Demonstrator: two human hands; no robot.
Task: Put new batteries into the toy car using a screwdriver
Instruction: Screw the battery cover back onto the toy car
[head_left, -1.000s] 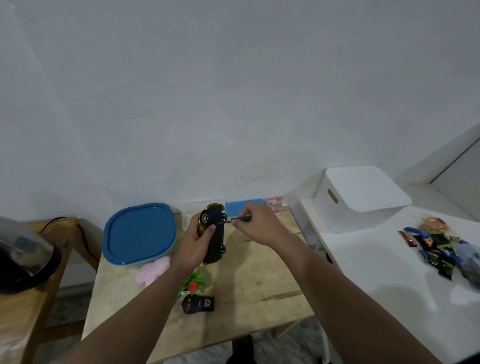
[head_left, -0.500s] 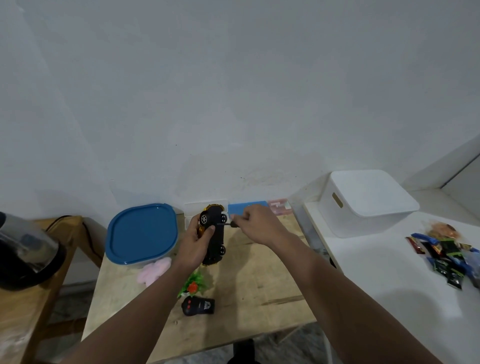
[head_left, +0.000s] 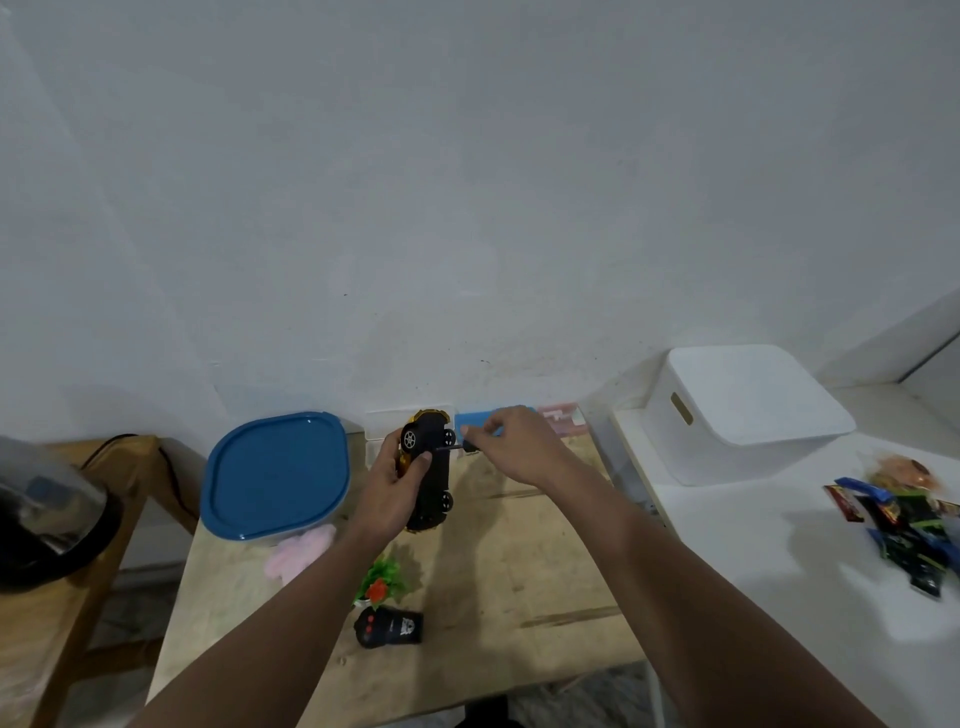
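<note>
A toy car (head_left: 430, 470) is held upturned above the far edge of a bare wooden table (head_left: 519, 571), its black underside and wheels facing the camera, the yellow body turned away. It is gripped by the left hand (head_left: 387, 493), whose fingers are curled round its side. A small screwdriver (head_left: 454, 448) is pinched between thumb and fingertips of the right hand (head_left: 511, 444), its tip set against the car's underside near the far wheels.

The table is pushed against a plain white wall (head_left: 467, 182). On it, a clear container with a blue lid (head_left: 275, 470) is seen at far left, with a pink fluffy item (head_left: 301, 551) just in front of it. A small artificial plant (head_left: 382, 579) and a black remote control (head_left: 389, 627) are placed nearer, beneath the left forearm. Flat plastic boxes (head_left: 478, 418), clear and blue, are lined along the wall behind the hands.

To the right, a white table (head_left: 753, 571) is seen carrying a lidded white storage box (head_left: 743, 410) and a scatter of coloured sachets (head_left: 904, 514). At far left, a black kettle (head_left: 47, 519) is seen on a separate wooden stand (head_left: 62, 649).
</note>
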